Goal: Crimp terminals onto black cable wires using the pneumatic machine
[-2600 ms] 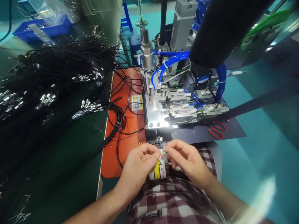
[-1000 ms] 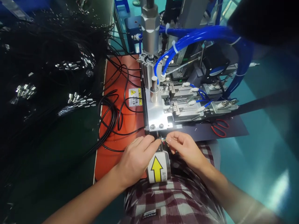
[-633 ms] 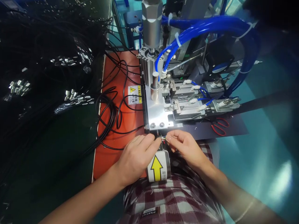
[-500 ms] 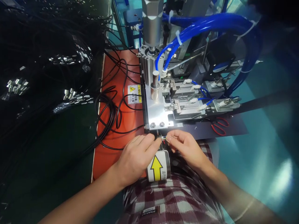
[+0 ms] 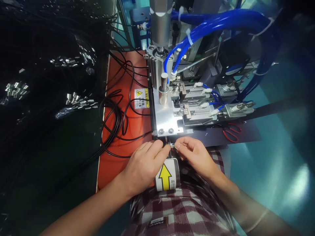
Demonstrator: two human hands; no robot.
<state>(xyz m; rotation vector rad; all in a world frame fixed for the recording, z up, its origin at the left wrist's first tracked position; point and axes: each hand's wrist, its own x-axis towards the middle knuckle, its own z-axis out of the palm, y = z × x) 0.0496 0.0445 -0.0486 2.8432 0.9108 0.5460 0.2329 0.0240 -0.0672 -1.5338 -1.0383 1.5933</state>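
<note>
In the head view, my left hand point(image 5: 144, 162) is closed, thumb and fingertips pressed together in front of the metal machine. A black cable point(image 5: 120, 156) runs under this hand, and its gripped part is hidden by my fingers. Between my fingertips shows a small metallic connector point(image 5: 172, 146) with short coloured wires, red among them. My right hand point(image 5: 197, 155) pinches the connector from the right, its other fingers curled. The fingertips of both hands almost meet just below the machine's shiny metal plate point(image 5: 165, 121).
A black cable coil point(image 5: 115, 121) lies on the orange board point(image 5: 137, 127) at left. Farther left are many cables with shiny metal ends point(image 5: 73, 98). Red-handled scissors point(image 5: 231, 132) lie right of the machine. Blue air hoses point(image 5: 221, 21) arch above. A yellow-arrow label point(image 5: 166, 177) sits below my hands.
Both hands stay almost in place, still holding the small connector between them. The view has shifted very slightly; nothing has been let go.
</note>
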